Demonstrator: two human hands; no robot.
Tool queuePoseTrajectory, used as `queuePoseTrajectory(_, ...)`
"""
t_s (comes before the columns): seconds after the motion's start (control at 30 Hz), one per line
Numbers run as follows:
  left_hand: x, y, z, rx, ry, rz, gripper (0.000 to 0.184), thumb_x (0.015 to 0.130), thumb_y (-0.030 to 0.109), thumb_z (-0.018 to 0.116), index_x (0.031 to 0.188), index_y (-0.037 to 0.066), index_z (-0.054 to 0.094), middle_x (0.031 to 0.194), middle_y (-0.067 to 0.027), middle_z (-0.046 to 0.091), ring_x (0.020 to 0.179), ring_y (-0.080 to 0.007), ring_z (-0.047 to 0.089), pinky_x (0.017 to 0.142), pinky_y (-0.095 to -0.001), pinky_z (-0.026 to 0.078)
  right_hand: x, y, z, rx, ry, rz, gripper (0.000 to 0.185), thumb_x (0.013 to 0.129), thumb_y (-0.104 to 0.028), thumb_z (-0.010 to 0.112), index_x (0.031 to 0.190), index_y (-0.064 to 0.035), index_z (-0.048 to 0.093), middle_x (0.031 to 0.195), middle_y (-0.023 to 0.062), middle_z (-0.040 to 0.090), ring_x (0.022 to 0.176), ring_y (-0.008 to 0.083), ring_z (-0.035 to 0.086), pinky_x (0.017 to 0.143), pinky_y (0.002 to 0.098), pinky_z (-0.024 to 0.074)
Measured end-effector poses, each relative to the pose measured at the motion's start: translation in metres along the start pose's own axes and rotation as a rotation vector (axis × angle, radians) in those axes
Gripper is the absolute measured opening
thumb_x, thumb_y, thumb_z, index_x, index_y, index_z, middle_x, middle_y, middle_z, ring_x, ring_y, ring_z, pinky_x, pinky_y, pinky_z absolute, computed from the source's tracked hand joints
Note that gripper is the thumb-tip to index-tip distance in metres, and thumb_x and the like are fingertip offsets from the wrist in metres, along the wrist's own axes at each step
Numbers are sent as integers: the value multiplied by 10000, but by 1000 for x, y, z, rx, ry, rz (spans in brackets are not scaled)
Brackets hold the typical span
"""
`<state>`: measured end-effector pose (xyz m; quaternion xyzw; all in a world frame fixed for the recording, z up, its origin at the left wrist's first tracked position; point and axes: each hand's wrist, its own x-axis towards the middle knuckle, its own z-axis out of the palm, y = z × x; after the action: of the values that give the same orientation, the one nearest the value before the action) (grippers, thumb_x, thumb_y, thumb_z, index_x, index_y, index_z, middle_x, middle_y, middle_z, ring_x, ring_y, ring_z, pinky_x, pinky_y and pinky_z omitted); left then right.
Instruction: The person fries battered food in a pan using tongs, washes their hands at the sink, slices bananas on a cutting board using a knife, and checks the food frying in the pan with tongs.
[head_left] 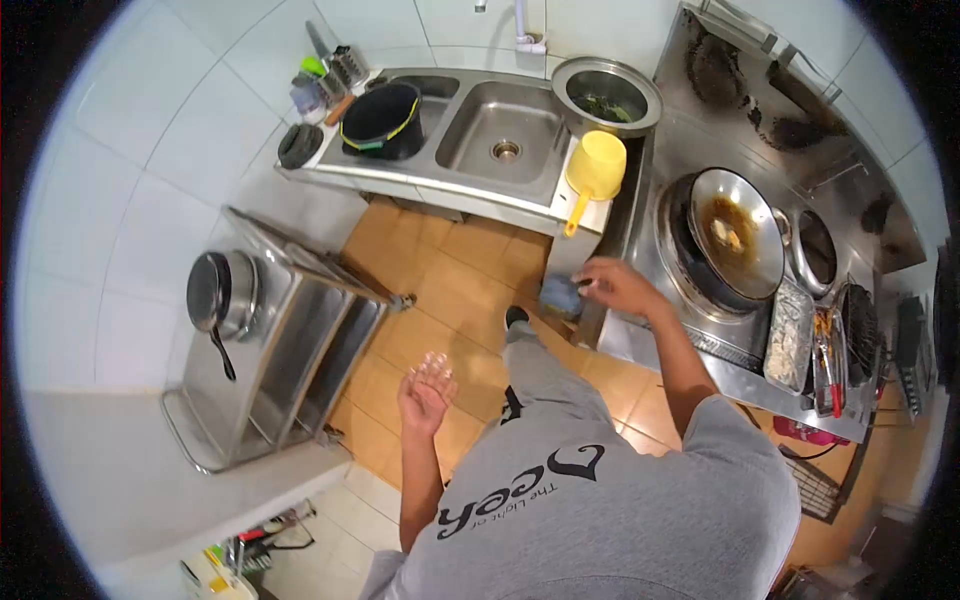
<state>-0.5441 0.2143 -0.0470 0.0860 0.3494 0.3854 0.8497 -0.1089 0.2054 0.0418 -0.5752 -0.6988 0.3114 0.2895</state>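
My left hand is held out over the tiled floor with its palm up and fingers spread. White flour-like bits cling to its fingertips, and nothing lies in it. To the right, my right hand is beside the stove's front left corner, its fingers bent and slightly apart, with no held object that I can make out. Just beyond its fingertips is a bluish item, too blurred to name. On the stove, a wok holds brown oil with a pale piece of food. A tray of white coating stands at the stove's front.
A steel sink runs along the far wall with a black bucket, a yellow dipper and a large pot of greens. Tongs lie at the stove's right. A steel trolley carrying pans stands left.
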Motion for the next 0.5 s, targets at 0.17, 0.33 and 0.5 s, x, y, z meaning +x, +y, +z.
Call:
queuePoseTrajectory(0.17,78,59,27,98,14,4,535,942,445,374,1398,166,400,1404,-36,445,1212,-232,446,1024,-486,342,151,51,-78,-213,199,-67,269,785,-178,692,1030,-69,672,1044,148,643,916,308,618,837,374,491)
queuePoseTrajectory(0.33,199,116,109,-4,-39,55,533,927,421,446,1386,152,406,1331,-44,513,1145,-224,518,996,-485,382,358,128,-191,-206,485,97,431,821,-316,656,1168,-64,622,1135,175,616,1015,333,593,903,398,465)
queuePoseTrajectory(0.5,319,150,222,-26,-36,49,552,906,419,459,1368,119,426,1336,-51,510,1202,-230,472,1042,-457,331,506,260,-248,-448,627,149,601,822,-347,635,1310,-30,489,1132,227,608,1086,366,566,931,430,450)
